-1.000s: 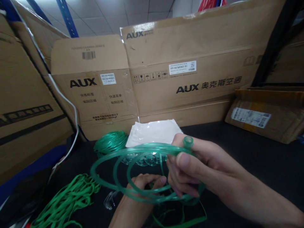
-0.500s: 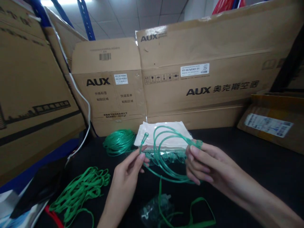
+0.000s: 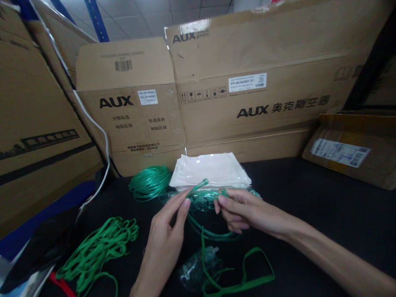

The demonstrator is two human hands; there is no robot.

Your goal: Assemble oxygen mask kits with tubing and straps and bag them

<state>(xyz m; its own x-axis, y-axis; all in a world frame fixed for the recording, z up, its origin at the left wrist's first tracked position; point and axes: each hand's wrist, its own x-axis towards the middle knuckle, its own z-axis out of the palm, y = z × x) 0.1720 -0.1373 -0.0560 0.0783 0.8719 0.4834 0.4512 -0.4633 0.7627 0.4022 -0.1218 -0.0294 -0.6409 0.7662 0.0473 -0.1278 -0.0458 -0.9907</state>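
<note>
Between thumb and fingers, my left hand (image 3: 167,231) pinches one end of a green clear plastic tube (image 3: 213,236), its connector (image 3: 202,182) pointing up and right. My right hand (image 3: 244,208) grips the tube near its other end, where a small green fitting shows above the thumb. The tube's coil hangs in a low loop between both hands. Below them on the black table lies a clear oxygen mask (image 3: 199,270) with a green elastic strap (image 3: 256,282). Behind the hands is a row of clear green mask parts (image 3: 202,203), partly hidden.
A stack of white packets (image 3: 212,169) stands at the back. Beside it lies a coil of green tubing (image 3: 150,181); nearer on the left is a bundle of green straps (image 3: 102,249). Cardboard boxes (image 3: 148,136) wall the back, and another box (image 3: 346,150) sits right.
My hands have come closer together, the right one moving left. The tube's loops have dropped from upright to below the hands. The camera view has shifted slightly.
</note>
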